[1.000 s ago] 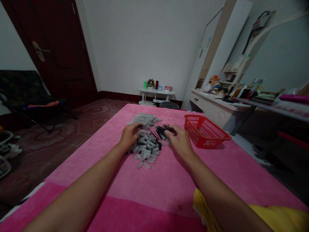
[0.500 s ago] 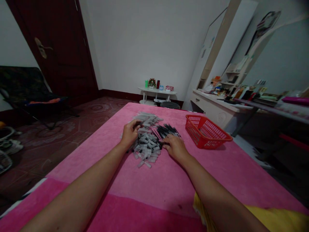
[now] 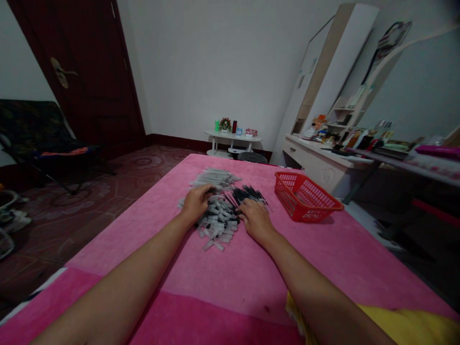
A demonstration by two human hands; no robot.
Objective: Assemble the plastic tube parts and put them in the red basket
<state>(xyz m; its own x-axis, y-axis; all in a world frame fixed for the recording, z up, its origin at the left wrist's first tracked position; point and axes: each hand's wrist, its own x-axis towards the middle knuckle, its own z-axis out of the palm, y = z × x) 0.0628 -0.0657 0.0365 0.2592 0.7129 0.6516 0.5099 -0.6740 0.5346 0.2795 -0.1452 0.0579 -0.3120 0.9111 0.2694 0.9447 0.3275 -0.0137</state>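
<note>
Hands both down on pile of small clear pieces (image 3: 217,219), mid pink cloth (image 3: 251,273). L hand (image 3: 196,203) curled over pile's top-left, can't tell if gripping. R hand (image 3: 256,221) flat, palm down, fingers loose, touching black sticks (image 3: 248,193). Near on R: red basket (image 3: 325,207).

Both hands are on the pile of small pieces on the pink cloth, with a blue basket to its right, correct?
No: the basket is red, not blue, as the head view shows. The left hand and right hand are on the pile.
</note>
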